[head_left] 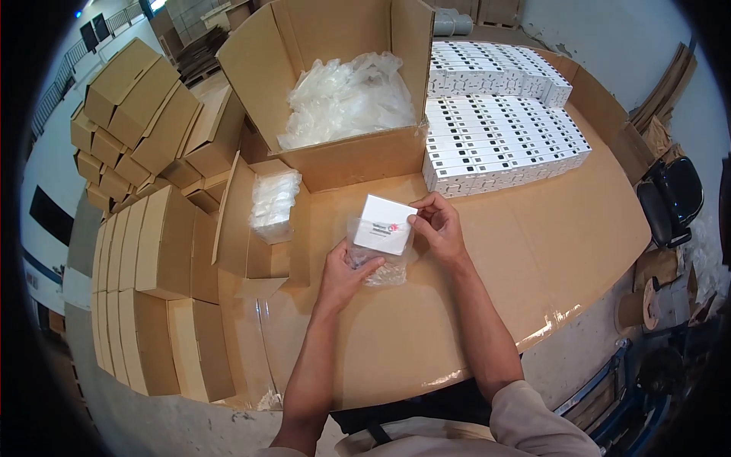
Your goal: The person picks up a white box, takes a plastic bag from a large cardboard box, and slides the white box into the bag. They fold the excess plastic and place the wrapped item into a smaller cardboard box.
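Note:
A small white box (383,215) with red and dark print on its top face is partly inside a clear plastic bag (388,274). My left hand (343,276) grips the bag around the box's lower end, thumb across the front. At the box's upper right corner, my right hand (442,232) is closed, thumb and fingers pinching the edge. Whether it also holds the film there is hard to see. To the left stands an open carton (269,265) with several plastic-wrapped boxes (274,202) in a row inside.
Behind my hands, a large open carton (358,164) holds a heap of clear plastic bags (350,99). White boxes (506,145) stand in long rows at the back right. Brown cartons (164,244) are stacked on the left. A black chair (674,202) stands beyond the cardboard-covered table (548,251).

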`<state>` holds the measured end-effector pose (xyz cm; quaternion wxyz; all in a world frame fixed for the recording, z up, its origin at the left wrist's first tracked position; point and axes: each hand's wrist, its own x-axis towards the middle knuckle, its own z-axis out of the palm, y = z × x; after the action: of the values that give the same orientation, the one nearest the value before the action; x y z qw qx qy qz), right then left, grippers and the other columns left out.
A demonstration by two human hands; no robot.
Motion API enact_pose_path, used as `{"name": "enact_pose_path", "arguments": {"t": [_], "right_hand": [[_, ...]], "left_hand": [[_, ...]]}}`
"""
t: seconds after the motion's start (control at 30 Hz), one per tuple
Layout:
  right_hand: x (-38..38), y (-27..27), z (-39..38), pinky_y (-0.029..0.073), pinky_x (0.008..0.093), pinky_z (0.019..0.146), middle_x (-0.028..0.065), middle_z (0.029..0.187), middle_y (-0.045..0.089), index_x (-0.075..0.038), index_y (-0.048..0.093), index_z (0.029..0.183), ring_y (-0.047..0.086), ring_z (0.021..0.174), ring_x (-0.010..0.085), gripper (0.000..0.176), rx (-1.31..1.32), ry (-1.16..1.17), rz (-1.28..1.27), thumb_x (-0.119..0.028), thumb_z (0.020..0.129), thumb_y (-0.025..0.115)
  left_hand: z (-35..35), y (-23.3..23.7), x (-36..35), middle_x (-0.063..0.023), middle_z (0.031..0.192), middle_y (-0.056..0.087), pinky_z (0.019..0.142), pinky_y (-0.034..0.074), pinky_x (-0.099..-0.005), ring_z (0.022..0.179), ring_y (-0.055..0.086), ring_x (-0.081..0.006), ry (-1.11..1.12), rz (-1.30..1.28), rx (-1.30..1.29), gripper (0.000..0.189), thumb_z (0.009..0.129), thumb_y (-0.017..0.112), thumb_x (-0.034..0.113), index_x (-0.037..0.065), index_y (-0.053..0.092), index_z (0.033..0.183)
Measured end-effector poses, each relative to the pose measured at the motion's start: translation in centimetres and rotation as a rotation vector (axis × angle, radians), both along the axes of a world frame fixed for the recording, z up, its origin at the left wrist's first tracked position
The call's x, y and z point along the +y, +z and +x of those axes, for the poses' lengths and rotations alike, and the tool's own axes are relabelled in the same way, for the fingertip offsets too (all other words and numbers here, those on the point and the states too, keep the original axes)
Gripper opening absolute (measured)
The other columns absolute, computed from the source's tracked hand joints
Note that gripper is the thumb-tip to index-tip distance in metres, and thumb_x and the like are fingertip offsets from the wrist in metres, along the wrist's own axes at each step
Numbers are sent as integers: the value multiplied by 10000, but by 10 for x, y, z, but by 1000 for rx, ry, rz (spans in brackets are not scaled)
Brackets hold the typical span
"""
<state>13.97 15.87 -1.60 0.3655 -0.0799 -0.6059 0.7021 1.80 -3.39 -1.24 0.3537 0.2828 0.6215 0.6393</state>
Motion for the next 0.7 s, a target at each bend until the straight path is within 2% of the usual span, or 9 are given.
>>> {"name": "enact_pose_path", "arguments": {"t": [0.27,0.37,0.47,0.57,0.7], "right_hand": [[-1,1,3,511,269,815,62,977,685,-10,595,1058,638,912,105,166,-57,35,37,19,929,695],[1,-2,2,519,273,840,64,1002,688,-6,601,1085,645,935,110,185,-74,57,55,-5,935,709],[-3,4,0,534,271,865,75,1036,697,-16,615,1209,652,962,114,296,-74,65,20,-29,936,728],[-10,19,6,552,277,879,94,1079,708,-65,554,1398,666,989,124,515,-192,154,-22,-9,921,741],[-21,24,2,575,299,863,140,1122,716,-120,401,1542,692,1020,149,748,-227,228,-41,53,897,737]], "left_hand": [[-3,-8,2,-28,1046,736,771,529,-260,862,641,-71,76,-8,-20,312,943,785,148,-2,688,1199],[-1,-7,3,-38,1062,737,803,544,-276,894,660,-89,88,27,5,309,955,773,167,1,689,1201],[2,-2,5,-54,1102,734,848,555,-289,942,674,-110,158,69,-29,319,959,766,162,1,680,1221],[-1,-13,10,-70,1131,727,888,564,-305,988,682,-133,217,136,-135,318,962,761,160,2,673,1223],[0,-12,9,-78,1126,722,894,577,-313,999,682,-139,238,153,-225,293,968,756,178,12,673,1194]]}}
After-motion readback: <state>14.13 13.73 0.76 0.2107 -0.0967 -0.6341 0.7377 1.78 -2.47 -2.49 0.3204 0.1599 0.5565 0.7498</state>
